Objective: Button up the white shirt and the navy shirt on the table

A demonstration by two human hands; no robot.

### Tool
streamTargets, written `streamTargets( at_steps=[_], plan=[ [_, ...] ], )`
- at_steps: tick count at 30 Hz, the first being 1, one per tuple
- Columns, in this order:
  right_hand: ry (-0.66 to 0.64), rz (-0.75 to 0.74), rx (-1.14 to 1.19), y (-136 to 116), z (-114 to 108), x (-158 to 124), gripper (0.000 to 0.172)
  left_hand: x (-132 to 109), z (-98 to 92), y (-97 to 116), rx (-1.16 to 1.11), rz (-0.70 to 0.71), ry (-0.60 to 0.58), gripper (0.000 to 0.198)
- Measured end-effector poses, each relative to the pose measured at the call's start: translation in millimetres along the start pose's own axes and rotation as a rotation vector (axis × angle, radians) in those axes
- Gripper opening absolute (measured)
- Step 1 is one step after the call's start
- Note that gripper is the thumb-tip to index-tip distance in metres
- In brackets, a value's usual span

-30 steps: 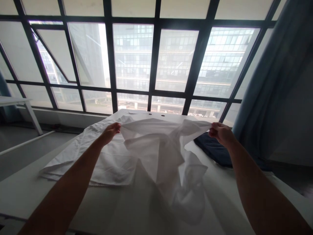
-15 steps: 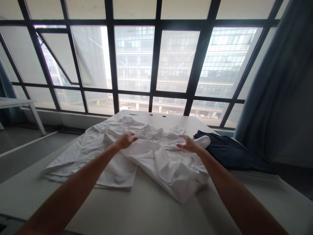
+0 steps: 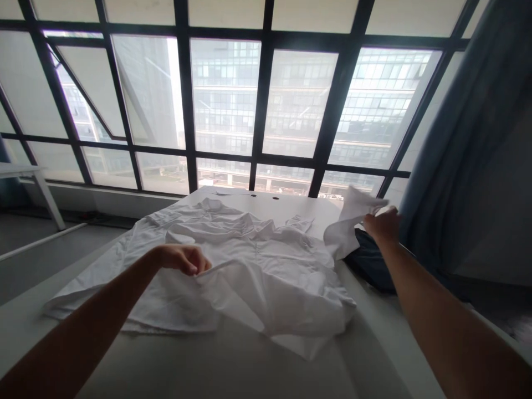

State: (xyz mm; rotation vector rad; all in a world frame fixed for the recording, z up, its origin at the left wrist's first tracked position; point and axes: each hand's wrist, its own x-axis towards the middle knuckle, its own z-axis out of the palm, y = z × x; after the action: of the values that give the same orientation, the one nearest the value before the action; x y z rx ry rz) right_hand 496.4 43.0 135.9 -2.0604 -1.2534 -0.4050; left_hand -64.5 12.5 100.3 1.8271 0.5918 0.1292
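White cotton shirt (image 3: pixel 270 282) lies rumpled on the desk (image 3: pixel 199 360) in front of me, between my hands, its creases running in several directions. My left hand (image 3: pixel 180 260) is curled closed, with the thumb and fingertips pinching a thin edge of the cloth and lifting it slightly off the layers below. My right hand (image 3: pixel 382 227) is closed too, raised out past the right side of the shirt and pinching what looks like a sleeve (image 3: pixel 344 235), which stands up off the pile.

A pinch right at the edge seems the sound hold here: it takes up slack cleanly, and easy, level hands should keep the cloth from dragging or bunching. Just below my right hand, a dark navy garment (image 3: pixel 369 271) lies on the desk, close enough to snag the raised sleeve. A blue curtain (image 3: pixel 449 144) hangs beyond that hand, where a wide swing could brush it. Ahead of both hands stands a tall gridded window (image 3: pixel 224 100).
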Motion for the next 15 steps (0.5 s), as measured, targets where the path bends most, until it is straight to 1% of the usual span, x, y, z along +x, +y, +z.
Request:
streamTargets(
  at_steps=[1, 2, 3, 4, 5, 6, 7, 8, 9, 10, 12, 13, 15],
  plan=[
    [0.05, 0.051, 0.015, 2.0, -7.8, 1.5, 0.063, -9.8, -2.9, 1.8, -0.052, -0.03, -0.079, 0.054],
    [0.065, 0.055, 0.03, -0.3, -12.2, -1.7, 0.066, -14.4, -3.9, 2.8, -0.087, -0.069, -0.138, 0.06],
    [0.02, -0.008, 0.047, -6.6, -13.3, -9.5, 0.065, -13.5, -2.6, 3.2, -0.105, -0.108, -0.168, 0.066],
    [-0.087, -0.137, 0.063, -16.2, -11.3, -21.3, 0.059, -7.7, 0.9, 3.1, -0.095, -0.146, -0.169, 0.071],
    [-0.23, -0.274, 0.077, -28.1, -7.0, -36.5, 0.051, 2.2, 6.8, 2.7, -0.044, -0.179, -0.141, 0.072],
    [-0.42, -0.412, 0.094, -40.9, -1.1, -53.8, 0.043, 14.8, 14.7, 2.3, 0.054, -0.206, -0.09, 0.07],
    [-0.543, -0.499, 0.115, -53.6, 5.3, -72.3, 0.035, 28.6, 24.1, 2.0, 0.188, -0.219, -0.017, 0.066],
    [-0.629, -0.558, 0.131, -65.1, 11.2, -90.7, 0.028, 42.2, 34.4, 2.0, 0.358, -0.219, 0.071, 0.06],
    [-0.753, -0.629, 0.138, -75.0, 15.7, -107.8, 0.022, 54.4, 44.9, 2.3, 0.537, -0.208, 0.162, 0.053],
    [-0.911, -0.712, 0.116, -82.7, 18.1, -122.9, 0.02, 64.3, 55.0, 2.8, 0.676, -0.178, 0.233, 0.046],
    [-1.061, -0.797, 0.03, -91.6, 15.3, -144.5, 0.016, 76.0, 71.7, 4.1, 0.854, -0.113, 0.298, 0.038],
    [-1.103, -0.813, -0.017, -93.1, 10.0, -150.9, 0.015, 78.0, 77.7, 4.7, 0.9, -0.09, 0.3, 0.037],
    [-1.168, -0.791, -0.082, -90.4, -5.8, -156.6, 0.012, 77.1, 84.5, 5.7, 0.944, -0.091, 0.285, 0.038]
  ],
)
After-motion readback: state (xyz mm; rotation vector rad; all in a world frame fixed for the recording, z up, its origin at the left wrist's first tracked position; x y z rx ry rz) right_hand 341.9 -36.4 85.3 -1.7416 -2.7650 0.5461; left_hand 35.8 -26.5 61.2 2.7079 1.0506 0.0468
